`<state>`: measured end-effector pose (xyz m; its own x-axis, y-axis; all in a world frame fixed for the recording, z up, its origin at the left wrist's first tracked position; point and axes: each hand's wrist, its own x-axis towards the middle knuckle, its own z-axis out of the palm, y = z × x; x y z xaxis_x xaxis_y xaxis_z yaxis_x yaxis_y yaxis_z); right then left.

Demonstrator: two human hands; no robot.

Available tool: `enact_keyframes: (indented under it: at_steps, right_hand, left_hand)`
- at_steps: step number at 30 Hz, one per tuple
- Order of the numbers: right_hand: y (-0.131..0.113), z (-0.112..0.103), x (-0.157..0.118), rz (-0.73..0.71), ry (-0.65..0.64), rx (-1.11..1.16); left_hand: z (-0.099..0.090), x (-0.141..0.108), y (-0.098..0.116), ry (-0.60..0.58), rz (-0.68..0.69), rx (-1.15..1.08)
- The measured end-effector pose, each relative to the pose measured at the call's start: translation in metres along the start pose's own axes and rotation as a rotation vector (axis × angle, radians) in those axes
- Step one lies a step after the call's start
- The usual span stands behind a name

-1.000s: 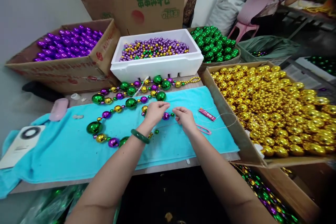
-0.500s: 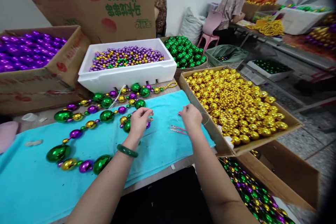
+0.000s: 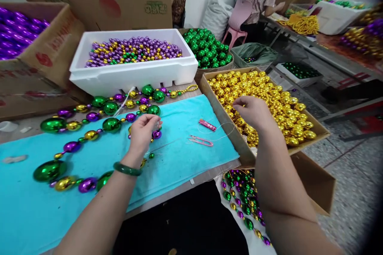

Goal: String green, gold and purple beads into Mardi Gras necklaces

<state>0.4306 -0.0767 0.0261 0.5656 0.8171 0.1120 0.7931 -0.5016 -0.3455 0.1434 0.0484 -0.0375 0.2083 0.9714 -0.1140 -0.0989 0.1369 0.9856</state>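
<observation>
My left hand (image 3: 143, 131), above the blue cloth (image 3: 176, 119), is pinched on a thin thread beside the bead strand. The strand (image 3: 111, 124) of green, purple and gold beads curves over the cloth's left part. My right hand (image 3: 251, 112) is over the box of gold beads (image 3: 295, 107), fingers bent together; whatever is between them is hidden. Between my hands lie pink thread snips (image 3: 201, 140) and a small red packet (image 3: 207, 124), with a loop of clear thread near them.
A white foam box (image 3: 134, 71) of small mixed beads stands behind the cloth. Purple beads fill a carton (image 3: 50, 48) at the left, green beads (image 3: 206, 50) a container behind. More strands (image 3: 243, 195) hang below right. A person (image 3: 260, 0) sits at another table.
My right hand has moved right, from above the cloth to the gold beads, and the red packet now shows on the cloth. The view has shifted; my left hand stays near the strand.
</observation>
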Motion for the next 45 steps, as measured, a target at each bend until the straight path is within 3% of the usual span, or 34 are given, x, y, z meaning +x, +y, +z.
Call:
enact_keyframes:
  at_steps: [4,7,11,15,19,21,24,26,30,33,36,40,42,44,45]
  right_hand:
    - [0.015,-0.011,-0.002,-0.106,-0.064,-0.142]
    - [0.011,0.001,-0.007,-0.19,-0.111,-0.298]
    - [-0.006,0.025,-0.015,-0.427,-0.19,-0.589]
    - [-0.016,0.03,0.0,-0.49,-0.351,-0.541]
    - [-0.016,0.004,0.039,-0.457,-0.479,-0.45]
    - [-0.016,-0.014,0.053,-0.331,-0.501,-0.285]
    - [-0.028,-0.04,0.062,-0.165,-0.48,0.197]
    - [-0.047,-0.053,0.062,-0.206,-0.418,0.481]
    - [-0.106,-0.069,0.059,-0.396,-0.26,0.841]
    - [-0.148,-0.076,0.058,-0.434,-0.181,1.03]
    - [-0.17,-0.072,0.059,-0.446,-0.16,1.122]
    - [-0.158,-0.041,0.065,-0.457,-0.27,0.914]
    - [-0.139,-0.018,0.068,-0.422,-0.353,0.542]
    - [-0.118,0.006,0.069,-0.324,-0.397,-0.009]
    - [-0.109,0.017,0.068,-0.282,-0.395,-0.14]
  left_hand:
    - [0.003,0.001,-0.001,0.001,0.003,-0.004]
    - [0.004,0.0,-0.001,-0.008,0.007,0.004]
    - [0.003,-0.001,0.003,-0.003,0.009,0.008]
    - [0.0,-0.002,0.006,0.003,0.011,0.038]
    - [-0.003,-0.002,0.006,0.005,0.024,0.045]
    - [-0.004,-0.002,0.005,0.011,0.02,0.039]
    - [-0.005,-0.002,0.003,0.018,-0.002,0.038]
    - [-0.004,-0.002,0.002,0.021,-0.007,0.03]
    - [-0.002,-0.001,0.002,0.014,0.008,0.005]
    - [-0.003,-0.003,0.003,0.015,-0.008,-0.002]
    - [-0.005,-0.004,0.002,0.028,-0.031,-0.013]
    - [-0.011,-0.004,-0.002,0.035,-0.035,-0.02]
    - [-0.013,-0.003,-0.003,0.032,-0.032,-0.011]
    - [-0.014,-0.003,-0.004,0.03,-0.034,-0.005]
    - [-0.014,-0.002,-0.004,0.029,-0.036,-0.004]
